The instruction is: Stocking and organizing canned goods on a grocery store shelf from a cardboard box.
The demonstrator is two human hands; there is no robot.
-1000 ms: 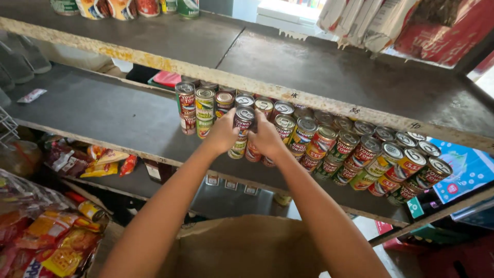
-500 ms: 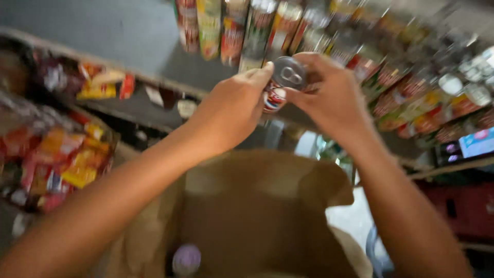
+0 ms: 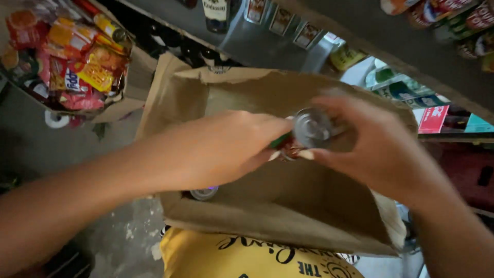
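Small round metal can (image 3: 307,131) with shiny silver lid and red-green label: upright, lid facing camera, held above open brown paper bag (image 3: 288,216); second silver-topped can (image 3: 204,193) lying inside bag.

Snack packets (image 3: 67,56) in red, orange and yellow fill a carton at the upper left, above a grey concrete floor (image 3: 110,242). A grey metal shelf (image 3: 257,36) crosses the top, a dark bottle (image 3: 216,10) standing at its front edge beside a row of small sachets (image 3: 280,20). Cans (image 3: 463,20) crowd the top right corner. A yellow shirt (image 3: 247,257) with dark print shows at the bottom edge. A red card (image 3: 433,119) stands at the right.
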